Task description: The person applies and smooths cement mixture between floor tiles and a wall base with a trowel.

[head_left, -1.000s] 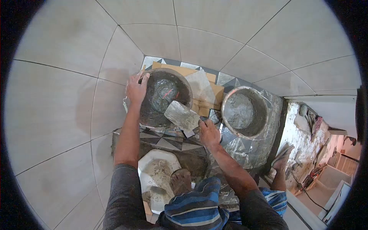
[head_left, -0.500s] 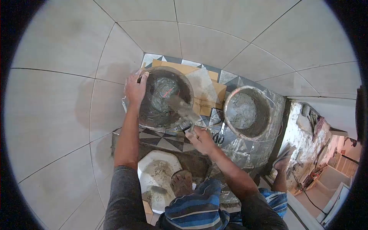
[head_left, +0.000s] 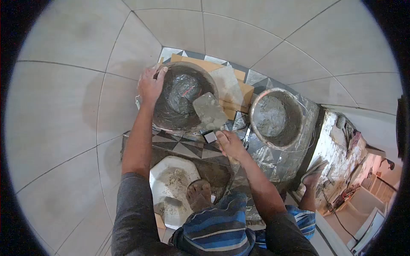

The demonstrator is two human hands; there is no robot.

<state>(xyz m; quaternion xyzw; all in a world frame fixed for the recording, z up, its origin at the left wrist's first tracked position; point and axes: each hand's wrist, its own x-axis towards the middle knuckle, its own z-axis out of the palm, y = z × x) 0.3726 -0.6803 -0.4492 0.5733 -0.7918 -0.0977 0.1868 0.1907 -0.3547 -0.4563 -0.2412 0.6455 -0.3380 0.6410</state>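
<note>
Trowel held in the right hand, at the near right edge of the large bucket.
The right hand is closed around the handle of the trowel; the blade extends ahead of the fist, over the rim of the large bucket. The left hand, partly curled, grips that bucket's far left rim. The wet mortar inside lies between the left hand and the blade. A smaller bucket stands right of the right hand, apart from it.
</note>
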